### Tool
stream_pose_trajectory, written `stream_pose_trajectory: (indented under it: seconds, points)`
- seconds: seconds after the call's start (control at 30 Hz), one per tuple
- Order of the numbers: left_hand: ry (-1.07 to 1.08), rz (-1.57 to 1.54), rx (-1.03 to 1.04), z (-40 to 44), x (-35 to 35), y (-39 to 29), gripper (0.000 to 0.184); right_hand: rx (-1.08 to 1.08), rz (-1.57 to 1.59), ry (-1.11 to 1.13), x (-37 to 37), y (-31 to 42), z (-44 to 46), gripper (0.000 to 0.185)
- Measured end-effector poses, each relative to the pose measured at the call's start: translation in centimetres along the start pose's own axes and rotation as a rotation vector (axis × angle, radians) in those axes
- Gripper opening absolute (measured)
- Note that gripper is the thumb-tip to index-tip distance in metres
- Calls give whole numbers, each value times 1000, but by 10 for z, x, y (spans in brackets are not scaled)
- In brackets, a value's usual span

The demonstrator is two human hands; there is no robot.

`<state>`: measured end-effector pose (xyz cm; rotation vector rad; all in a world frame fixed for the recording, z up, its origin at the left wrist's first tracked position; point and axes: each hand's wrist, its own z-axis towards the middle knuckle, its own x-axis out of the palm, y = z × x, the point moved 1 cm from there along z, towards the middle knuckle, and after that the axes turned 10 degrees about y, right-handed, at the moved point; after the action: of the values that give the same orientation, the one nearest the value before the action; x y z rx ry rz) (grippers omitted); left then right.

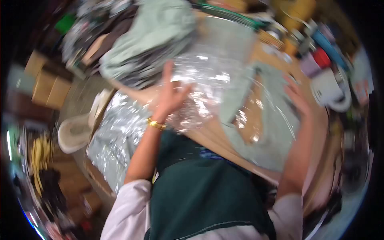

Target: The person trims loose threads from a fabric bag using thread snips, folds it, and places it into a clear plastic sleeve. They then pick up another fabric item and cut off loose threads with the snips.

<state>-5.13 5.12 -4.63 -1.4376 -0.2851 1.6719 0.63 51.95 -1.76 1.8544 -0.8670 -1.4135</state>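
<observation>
My left hand (pixel 172 98), with a gold band at the wrist, is open, thumb and fingers spread. It is beside a pile of clear plastic bags (pixel 206 68) in the middle of the table; contact is unclear. On the right, my right hand (pixel 297 95) reaches over a pale green garment (pixel 276 104), its fingers stretched out. Shiny clear plastic partly covers this garment, and brown tabletop shows through near its middle. Motion blurs both hands, and I see nothing held in either.
A tall stack of pale green garments (pixel 150 44) stands at the back left. Plastic-wrapped garments (pixel 116 136) lie at the left, beside a pale stool (pixel 75 134). A white jug (pixel 328 88) and a red-and-purple item (pixel 316 62) stand at the right edge. Cardboard boxes (pixel 48 86) are farther left.
</observation>
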Motion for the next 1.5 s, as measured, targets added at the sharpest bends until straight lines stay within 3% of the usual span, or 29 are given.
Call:
stream_pose_trajectory:
  seconds: [0.03, 0.07, 0.1, 0.13, 0.2, 0.3, 0.33, 0.4, 0.43, 0.5, 0.53, 0.63, 0.7, 0.83, 1.0, 1.13, 1.17, 1.2, 1.23, 1.27, 1.3, 1.33, 1.37, 1.4, 1.43, 1.47, 1.5]
  points:
    - [19, -34, -22, -1, -3, 0, 93, 178, 155, -160, 10, 64, -36, 49]
    - [87, -257, -122, -6, -4, -8, 97, 114, 352, -212, 16, 83, -60, 45]
    - [129, -472, -215, -9, -3, -16, 102, 77, 93, -434, 19, 76, -76, 47]
    - [145, -624, -269, -14, -2, -29, 106, -85, 16, -425, 13, 53, -82, 49]
    - [100, -656, -129, -19, 21, -45, 100, -59, -24, -240, 28, 86, -84, 45]
    - [171, -914, 73, -25, 1, -113, 83, -261, 85, -72, 141, 205, -69, 40]
    - [141, -904, 67, -25, -10, -114, 83, -322, 125, -18, 163, 229, -56, 38]
    - [-56, -1119, 185, -26, -31, -110, 60, -477, -63, 52, 181, 253, -21, 33]
    - [-85, -1105, 190, -24, -38, -91, 60, -485, 6, 130, 176, 273, -7, 31]
    - [-369, -1145, -20, -29, -40, -30, 45, -569, 247, 197, 175, 337, 3, 27]
    - [-382, -1131, -13, -37, -37, -15, 45, -643, 334, 176, 192, 374, -3, 28]
    - [-262, -1697, -224, -61, -33, 2, 41, -898, 550, 157, 235, 477, -13, 31]
    - [-256, -1716, -202, -87, -53, -4, 45, -1055, 594, 243, 247, 518, -5, 29]
    - [-478, -1440, -179, -179, -133, 5, 53, -1225, 590, 429, 256, 574, 12, 26]
    - [-927, -823, -288, -340, -256, 49, 64, -1211, 451, 649, 259, 562, 49, 22]
    - [-1027, -564, -367, -454, -300, 93, 74, -862, 379, 862, 342, 451, 107, 15]
    - [-1024, -565, -367, -467, -297, 101, 74, -599, 454, 935, 372, 415, 114, 13]
    - [-962, -412, -495, -479, -290, 108, 79, -424, 489, 940, 401, 381, 123, 9]
    - [-890, -261, -624, -490, -281, 116, 83, -331, 335, 868, 425, 350, 134, 10]
    - [-889, -266, -629, -503, -269, 133, 83, -344, 61, 757, 450, 319, 152, 13]
    - [-726, -83, -783, -514, -258, 154, 90, -697, -277, 448, 477, 284, 168, 23]
    - [-553, 102, -924, -519, -251, 165, 98, -823, -364, 255, 481, 291, 138, 34]
    - [-547, 99, -925, -511, -243, 166, 98, -995, -385, 146, 495, 288, 130, 44]
    - [-418, 332, -1150, -494, -230, 167, 104, -1016, -420, 232, 505, 293, 113, 48]
    - [-272, 571, -1357, -478, -220, 168, 110, -954, -707, 287, 519, 287, 93, 54]
    - [-261, 571, -1348, -467, -210, 171, 110, -937, -850, 509, 527, 288, 79, 58]
    - [-157, 507, -1332, -457, -200, 179, 112, -976, -966, 562, 539, 270, 75, 63]
